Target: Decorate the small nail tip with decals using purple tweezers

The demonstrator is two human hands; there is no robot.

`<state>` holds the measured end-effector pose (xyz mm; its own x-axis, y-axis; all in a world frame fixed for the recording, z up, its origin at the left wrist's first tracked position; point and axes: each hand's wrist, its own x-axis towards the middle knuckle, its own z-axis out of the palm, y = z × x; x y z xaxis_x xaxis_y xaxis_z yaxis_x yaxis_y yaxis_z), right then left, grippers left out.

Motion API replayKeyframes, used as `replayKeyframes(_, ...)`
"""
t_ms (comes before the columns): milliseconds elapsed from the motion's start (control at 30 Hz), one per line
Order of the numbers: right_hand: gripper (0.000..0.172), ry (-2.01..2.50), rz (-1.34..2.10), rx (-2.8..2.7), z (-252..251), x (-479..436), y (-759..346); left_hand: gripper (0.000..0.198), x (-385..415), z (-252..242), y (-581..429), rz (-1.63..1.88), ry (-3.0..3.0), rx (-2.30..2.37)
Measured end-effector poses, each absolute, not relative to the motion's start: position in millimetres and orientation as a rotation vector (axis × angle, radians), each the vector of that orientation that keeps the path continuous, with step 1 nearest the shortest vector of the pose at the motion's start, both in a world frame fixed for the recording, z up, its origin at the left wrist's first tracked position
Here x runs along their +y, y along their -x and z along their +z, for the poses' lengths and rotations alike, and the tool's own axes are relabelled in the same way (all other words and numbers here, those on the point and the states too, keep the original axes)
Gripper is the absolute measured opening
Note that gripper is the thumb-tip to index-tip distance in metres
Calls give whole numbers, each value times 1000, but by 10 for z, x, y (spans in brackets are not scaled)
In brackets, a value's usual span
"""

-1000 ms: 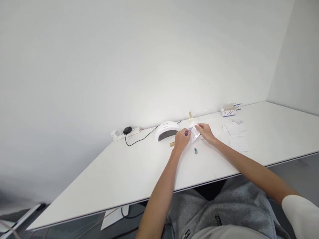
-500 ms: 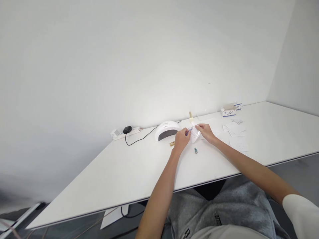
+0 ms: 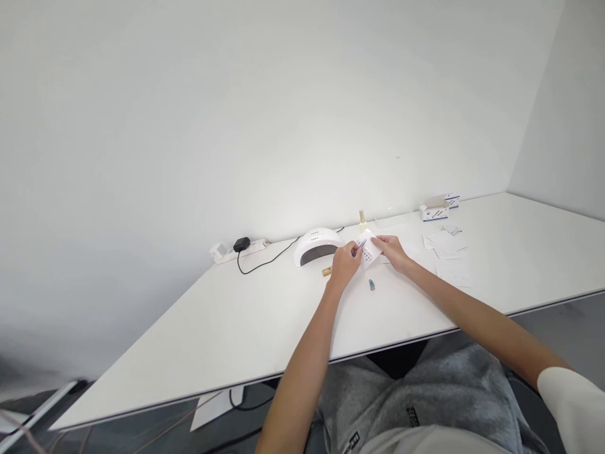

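Note:
My right hand (image 3: 388,248) pinches the edge of a small white sheet (image 3: 371,254) with rows of small dark marks, like a sticker sheet, tilted above the table. Closed fingers of my left hand (image 3: 346,260) grip a thin bluish pointed tool (image 3: 362,244), its tip over the sheet's upper left part. Whether it touches the sheet I cannot tell. On the table below the sheet lies a small teal object (image 3: 372,285), and a gold-coloured piece (image 3: 326,272) shows just left of my left wrist.
A white arched nail lamp (image 3: 317,242) stands behind my left hand. Behind the sheet is a pale bottle with a gold-toned cap (image 3: 362,217). A black adapter (image 3: 241,244) sits on a power strip (image 3: 255,246). At right are loose papers (image 3: 449,246) and an opened box (image 3: 435,213).
The sheet has turned slightly, so its rows of marks show more clearly with less glare. Both hands keep nearly the same place and their grips.

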<state>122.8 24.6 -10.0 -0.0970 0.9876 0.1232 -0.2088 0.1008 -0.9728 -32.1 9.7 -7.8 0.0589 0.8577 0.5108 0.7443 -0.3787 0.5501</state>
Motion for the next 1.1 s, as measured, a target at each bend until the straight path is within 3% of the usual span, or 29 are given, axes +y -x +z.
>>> replayKeyframes(700, 26, 896, 1308, -1244, -84, 201, -1212, 24, 101, -78, 316, 1268, -2168, 1613)
replayKeyframes(1100, 16, 948, 1276, -1202, -81, 196, -1191, 21, 129, -96, 339, 1269, -2094, 1594)
